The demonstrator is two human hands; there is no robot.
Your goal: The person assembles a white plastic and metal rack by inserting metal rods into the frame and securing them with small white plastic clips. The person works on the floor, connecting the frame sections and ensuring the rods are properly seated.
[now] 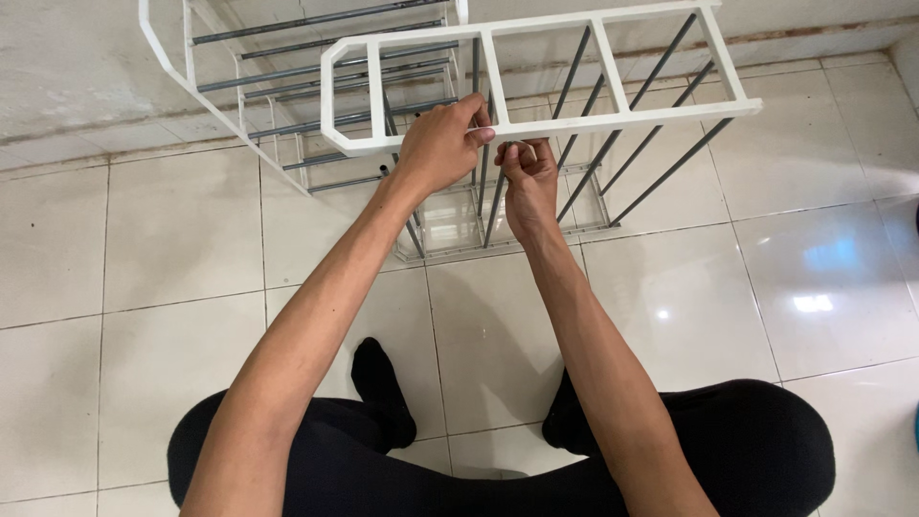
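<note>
Left hand [442, 144]: closed over the near rail of the white ladder-shaped side frame [536, 72], fingers wrapped on top, thumb below. Right hand [529, 182]: just beside the left, under the same rail, fingertips pinched together at the top end of one grey rod [496, 206]; whether anything small sits in the pinch cannot be told. The two hands nearly touch.

Frame held up off the floor, tilted, long axis running left to right. Openings counted in it: four whole ones in view.

Grey rods running from this frame down to a second white frame [507, 225] lying flat on the tiles: about six to seven visible, some overlapping, so the count is not exact.

A second rack [258, 86], white frame with grey bars, leans behind at upper left; at least seven bars counted.

Floor: glossy white tiles [172, 239]. Wall [77, 67] beyond. Two legs in black, crossed, at the bottom edge.
</note>
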